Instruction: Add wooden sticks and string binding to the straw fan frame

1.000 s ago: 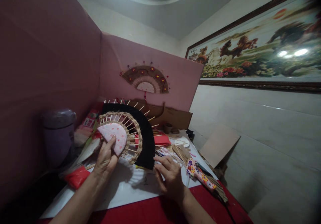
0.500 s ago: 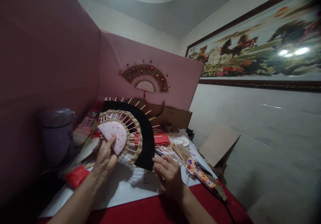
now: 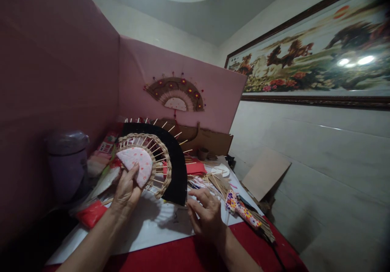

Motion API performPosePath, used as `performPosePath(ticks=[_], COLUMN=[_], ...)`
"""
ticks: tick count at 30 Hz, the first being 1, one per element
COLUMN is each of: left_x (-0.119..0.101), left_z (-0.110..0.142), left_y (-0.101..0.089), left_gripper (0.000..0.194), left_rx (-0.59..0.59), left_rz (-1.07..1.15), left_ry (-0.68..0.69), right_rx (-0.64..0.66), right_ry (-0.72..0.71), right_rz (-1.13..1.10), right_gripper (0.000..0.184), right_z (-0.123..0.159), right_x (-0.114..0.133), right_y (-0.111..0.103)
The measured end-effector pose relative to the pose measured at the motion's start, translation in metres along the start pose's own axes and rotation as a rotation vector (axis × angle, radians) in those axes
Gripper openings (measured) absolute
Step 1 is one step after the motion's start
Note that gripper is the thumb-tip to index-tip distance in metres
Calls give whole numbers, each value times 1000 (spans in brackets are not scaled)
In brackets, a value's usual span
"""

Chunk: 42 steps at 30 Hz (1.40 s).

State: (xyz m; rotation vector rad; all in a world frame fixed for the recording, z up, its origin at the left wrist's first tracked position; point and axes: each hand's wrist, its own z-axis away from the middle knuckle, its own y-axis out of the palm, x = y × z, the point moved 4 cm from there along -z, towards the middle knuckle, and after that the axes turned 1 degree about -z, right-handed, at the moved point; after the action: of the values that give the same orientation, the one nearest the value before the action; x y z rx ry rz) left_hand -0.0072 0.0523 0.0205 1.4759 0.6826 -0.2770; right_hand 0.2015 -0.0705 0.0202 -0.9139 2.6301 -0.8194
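Note:
A half-round fan [image 3: 179, 170] is held up over the table, tilted to the left. It has thin wooden ribs, a woven cord band [image 3: 166, 158], a broad black outer band and a padded white centre piece [image 3: 137, 162] with pink dots. My left hand [image 3: 128, 186] grips this centre piece, thumb on the front and fingers behind. Beside the lower right corner of the black band is my right hand [image 3: 207, 211], fingers curled, with thumb and index tips close together at the edge. Whether something thin sits between them is too small to see.
A white sheet [image 3: 134, 239] lies on the red cloth [image 3: 170, 260]. At right are a floral-covered glue gun [image 3: 243, 213], loose sticks and red felt [image 3: 195, 167]. A lidded container [image 3: 67, 162] and a red packet [image 3: 91, 214] are at left. A finished fan [image 3: 175, 95] hangs on the pink board.
The fan has shifted slightly left with my left hand. My right fingertips have come slightly away from the black band's corner.

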Motion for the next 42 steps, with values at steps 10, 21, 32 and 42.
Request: performPosePath(ticks=[10, 21, 32, 42], left_x=[0, -1, -2, -6], left_z=[4, 1, -1, -5], left_y=[3, 2, 0, 0], left_gripper=[33, 33, 31, 29], left_rx=[3, 2, 12, -29], left_rz=[28, 28, 41, 132], left_ry=[-12, 12, 5, -59], right_rx=[65, -46, 40, -43], right_ry=[-24, -59, -100, -8], right_rz=[9, 95, 145, -68], right_gripper=[11, 4, 6, 7], right_z=[-5, -3, 1, 4], right_x=[0, 4, 7, 5], right_y=[3, 0, 3, 4])
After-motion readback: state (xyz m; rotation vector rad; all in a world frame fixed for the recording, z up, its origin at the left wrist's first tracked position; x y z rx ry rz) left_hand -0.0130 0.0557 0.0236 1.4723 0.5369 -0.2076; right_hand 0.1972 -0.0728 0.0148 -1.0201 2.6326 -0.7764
